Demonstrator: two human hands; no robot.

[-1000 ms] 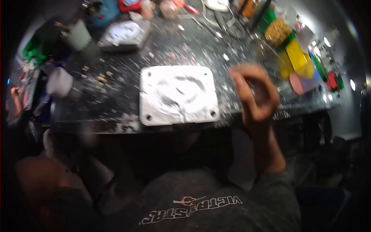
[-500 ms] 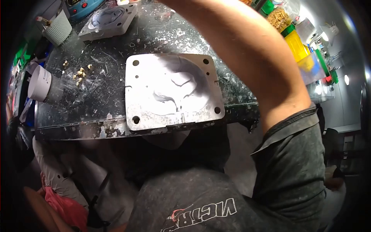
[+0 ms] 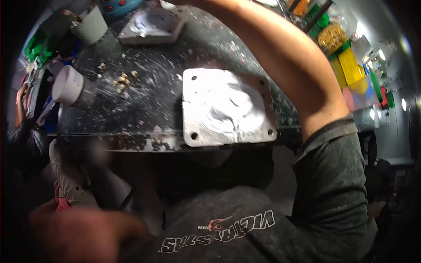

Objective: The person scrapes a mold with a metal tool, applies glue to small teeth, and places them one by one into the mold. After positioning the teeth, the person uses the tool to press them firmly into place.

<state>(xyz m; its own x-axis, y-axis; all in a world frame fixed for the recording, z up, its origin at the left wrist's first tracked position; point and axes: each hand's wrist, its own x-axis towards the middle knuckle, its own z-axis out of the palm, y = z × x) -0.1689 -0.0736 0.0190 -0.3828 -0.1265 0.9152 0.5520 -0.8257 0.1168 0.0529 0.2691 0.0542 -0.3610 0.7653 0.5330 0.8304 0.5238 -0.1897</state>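
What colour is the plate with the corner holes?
The plate is pale grey, looking bright white towards its middle; best seen in the head view.

My camera sees a dark, spotty desk (image 3: 162,116) with a white block (image 3: 224,107), a gray block (image 3: 151,27), a tub (image 3: 68,85), a pot (image 3: 91,27) and yellow crumbs (image 3: 123,81).

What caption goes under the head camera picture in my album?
A right arm stretches past a pale plate with a hole in each corner, on a speckled black table.
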